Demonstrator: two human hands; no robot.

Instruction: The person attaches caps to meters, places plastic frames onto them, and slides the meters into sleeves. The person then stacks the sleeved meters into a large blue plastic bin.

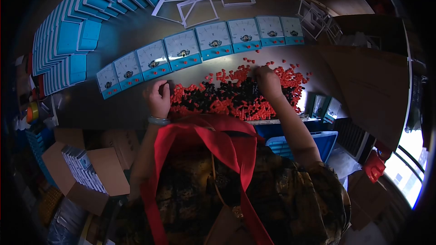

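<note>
A row of blue-and-white rectangular plastic-cased meters (183, 49) lies beyond a heap of small red and black plastic pieces (229, 94). The right hand (269, 82) reaches into its far right; the left hand (157, 100) curls beside its left edge. Neither grip can be told. Picking pieces appears in hand, calling next for a precise pinch.
</note>
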